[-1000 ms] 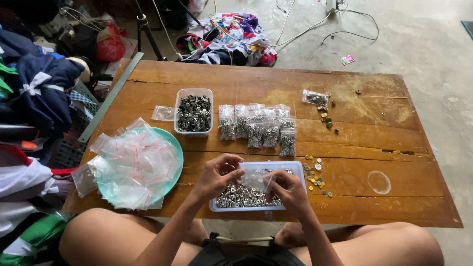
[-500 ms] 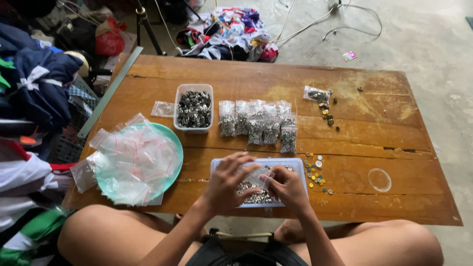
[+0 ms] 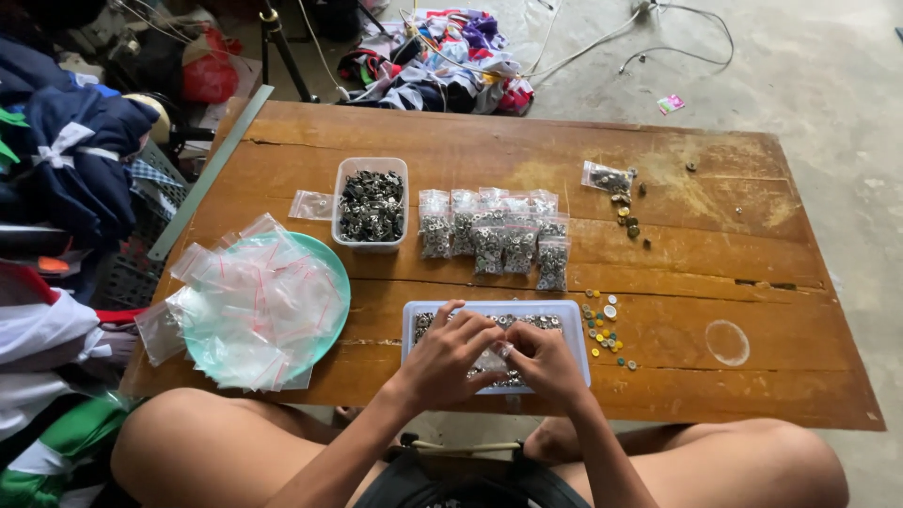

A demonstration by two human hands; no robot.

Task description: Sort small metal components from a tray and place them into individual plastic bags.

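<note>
A shallow clear tray (image 3: 572, 316) of small silver metal fasteners lies at the near edge of a wooden table (image 3: 470, 150). Both hands hover over it, close together. My left hand (image 3: 447, 357) and my right hand (image 3: 546, 362) pinch a small clear plastic bag (image 3: 491, 358) between them, just above the fasteners. Beyond the tray lies a row of filled small bags (image 3: 494, 235).
A clear tub of dark metal parts (image 3: 372, 202) stands at the centre. A green plate heaped with empty zip bags (image 3: 259, 306) sits on the left. Small coloured beads (image 3: 602, 325) lie right of the tray, another bag of parts (image 3: 607, 177) farther back. Clothes are piled left and behind.
Both hands have drawn together over the tray; the left hand moved right and now meets the right hand on the small bag.
</note>
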